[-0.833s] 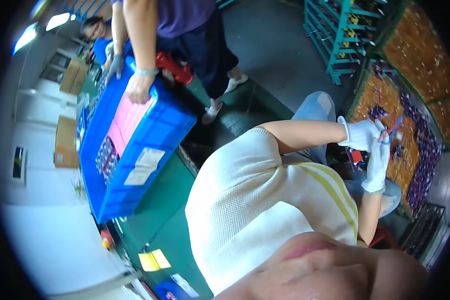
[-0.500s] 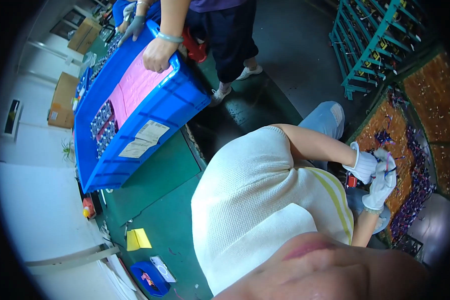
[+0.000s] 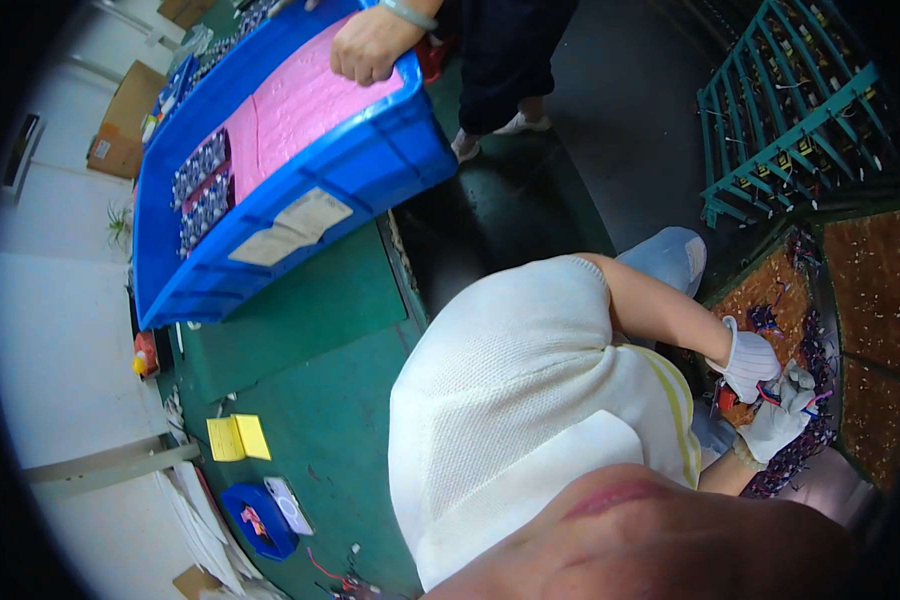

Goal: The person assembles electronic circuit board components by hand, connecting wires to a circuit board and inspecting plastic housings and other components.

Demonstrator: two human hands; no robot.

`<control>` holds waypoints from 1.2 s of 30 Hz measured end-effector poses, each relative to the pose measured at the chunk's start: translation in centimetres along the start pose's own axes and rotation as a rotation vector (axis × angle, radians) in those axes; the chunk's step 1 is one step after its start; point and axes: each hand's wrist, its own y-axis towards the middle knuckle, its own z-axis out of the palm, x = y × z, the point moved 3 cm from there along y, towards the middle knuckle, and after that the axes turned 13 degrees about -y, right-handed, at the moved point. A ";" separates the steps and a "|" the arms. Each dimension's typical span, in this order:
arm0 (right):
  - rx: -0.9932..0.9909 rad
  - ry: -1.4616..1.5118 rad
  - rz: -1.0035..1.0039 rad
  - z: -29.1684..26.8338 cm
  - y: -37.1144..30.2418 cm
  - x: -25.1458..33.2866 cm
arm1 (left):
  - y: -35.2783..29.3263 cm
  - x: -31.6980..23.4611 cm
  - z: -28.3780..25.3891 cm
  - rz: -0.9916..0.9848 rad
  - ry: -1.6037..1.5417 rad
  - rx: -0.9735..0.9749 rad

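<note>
My two hands, in white gloves, are close together at the right, over a brown board (image 3: 760, 285). My left hand (image 3: 748, 365) is the upper one, its fingers closed at a thin bundle of red and blue wires (image 3: 767, 393). From below reaches my right hand (image 3: 782, 415), closed around the same wires; a purple end (image 3: 822, 397) sticks out past its fingers. The fingertips are partly hidden by the gloves. A small red object (image 3: 726, 399) shows beside my left hand; its kind is unclear. A heap of dark purple wires (image 3: 792, 460) lies under and beyond my hands.
Another person's hand (image 3: 375, 45) grips the rim of a blue crate (image 3: 370, 160) with pink sheeting and rows of dark parts. The crate is over a green table (image 3: 300, 400) with a yellow notepad (image 3: 238, 438), phone (image 3: 288, 505) and blue tray (image 3: 260, 520). A green rack (image 3: 770, 160) stands upper right.
My view has shifted. My hands have moved lower in the picture, over the wire heap, still together on the wires. The other person's hand stays on the crate.
</note>
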 end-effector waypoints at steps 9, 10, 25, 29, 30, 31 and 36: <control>-0.033 0.045 0.152 1.6 1.0 0.8 | -0.6 0.7 -0.8 0.004 -0.259 0.042; -0.066 -0.045 0.271 2.6 1.3 1.6 | -0.6 1.1 -0.3 -0.204 -0.582 0.206; 0.041 -0.643 -0.076 3.8 -0.7 0.5 | -1.1 5.1 -5.1 0.611 0.514 0.034; 0.003 -0.281 0.147 3.4 -1.9 -0.7 | -0.5 7.0 -3.6 -0.194 -0.954 0.106; 0.037 -0.328 0.219 3.2 -2.0 -1.0 | -0.4 7.1 -3.1 -0.413 -1.677 -0.027; 0.073 -0.374 0.288 3.1 -2.1 -1.3 | -0.5 6.9 -3.0 -0.487 -1.648 -0.129; -0.234 -0.146 0.458 3.5 -3.8 -2.8 | -1.5 8.6 -3.2 -0.642 -1.956 -0.516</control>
